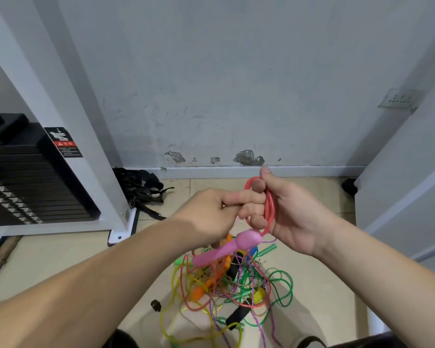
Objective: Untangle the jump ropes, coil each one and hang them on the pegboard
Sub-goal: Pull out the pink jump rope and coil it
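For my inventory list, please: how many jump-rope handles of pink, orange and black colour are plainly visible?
Pink handle: 1
Orange handles: 2
Black handles: 2
Total: 5
Handles of other colours lie too tangled in the pile to count.

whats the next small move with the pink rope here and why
Probably pull one more length of slack up with the left hand and lay it over the right hand's fingers. The right hand holds a few turns of pink rope, a pink handle hangs just below, and a strand of like colour lies in the tangled pile on the floor, so the coil looks unfinished.
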A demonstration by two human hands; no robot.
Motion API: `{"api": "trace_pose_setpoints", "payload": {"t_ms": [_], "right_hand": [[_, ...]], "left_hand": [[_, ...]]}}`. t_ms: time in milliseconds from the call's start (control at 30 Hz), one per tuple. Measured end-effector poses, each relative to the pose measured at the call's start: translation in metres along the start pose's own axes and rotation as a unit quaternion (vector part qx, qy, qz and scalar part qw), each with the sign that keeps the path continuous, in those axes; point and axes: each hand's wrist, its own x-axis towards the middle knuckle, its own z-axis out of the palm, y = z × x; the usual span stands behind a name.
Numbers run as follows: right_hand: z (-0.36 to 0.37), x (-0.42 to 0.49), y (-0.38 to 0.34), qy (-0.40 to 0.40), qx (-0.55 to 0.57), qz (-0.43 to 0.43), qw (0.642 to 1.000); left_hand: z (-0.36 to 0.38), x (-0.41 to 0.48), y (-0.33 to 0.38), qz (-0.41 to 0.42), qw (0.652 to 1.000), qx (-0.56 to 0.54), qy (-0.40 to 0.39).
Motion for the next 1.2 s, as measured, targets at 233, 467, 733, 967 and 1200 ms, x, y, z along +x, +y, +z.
{"api": "trace_pose_setpoints", "payload": {"t_ms": [233, 467, 733, 967, 1200], "right_hand": [[-0.01, 0.012, 0.003, 0.091, 0.029, -0.08, 0.992], [-0.028, 0.026, -0.002, 0.197, -0.195, -0.194, 0.941], [-0.018, 0.018, 0.0, 0.166, -0.418, -0.144, 0.882], [0.005, 0.008, 0.011, 0.008, -0.287, -0.061, 0.956], [0.012, 0.0, 0.008, 0.039, -0.13, -0.023, 0.99]], "left_hand": [[0.017, -0.001, -0.003, -0.027, 0.992, -0.014, -0.119], [0.018, -0.01, 0.005, -0.021, 0.981, 0.041, -0.19], [-0.015, -0.009, 0.03, 0.131, 0.981, -0.139, 0.04], [-0.043, 0.004, -0.005, 0.158, 0.96, -0.024, 0.228], [-0.009, -0.001, -0.007, 0.019, 0.997, -0.043, 0.063]]}}
